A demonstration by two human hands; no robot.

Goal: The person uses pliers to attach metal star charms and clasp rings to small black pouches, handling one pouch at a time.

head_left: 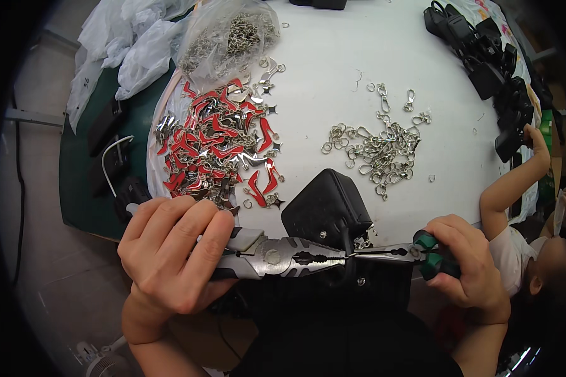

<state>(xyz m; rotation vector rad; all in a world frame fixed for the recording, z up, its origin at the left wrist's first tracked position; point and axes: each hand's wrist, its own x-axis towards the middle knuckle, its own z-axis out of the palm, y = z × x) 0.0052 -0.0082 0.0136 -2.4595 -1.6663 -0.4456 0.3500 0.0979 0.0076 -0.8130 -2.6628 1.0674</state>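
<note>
My left hand (176,251) is closed around the handles of large steel pliers (273,257) with grey grips. In my right hand (465,257) are smaller long-nose pliers (383,252) with green and black handles. The two pairs of jaws point at each other and meet at a small metal ring (351,255). That ring sits by the dark loop handle of a small black box-shaped bag (327,204), which leans at the table's near edge. A bit of chain (363,242) shows beside the bag; how it is joined is hidden.
On the white table (308,75) lie a heap of red shoe-shaped charms (220,138), a pile of silver clasps and rings (383,147) and a plastic bag of chains (233,38). Black bags (484,69) line the right edge, where another person's hand (534,139) touches one.
</note>
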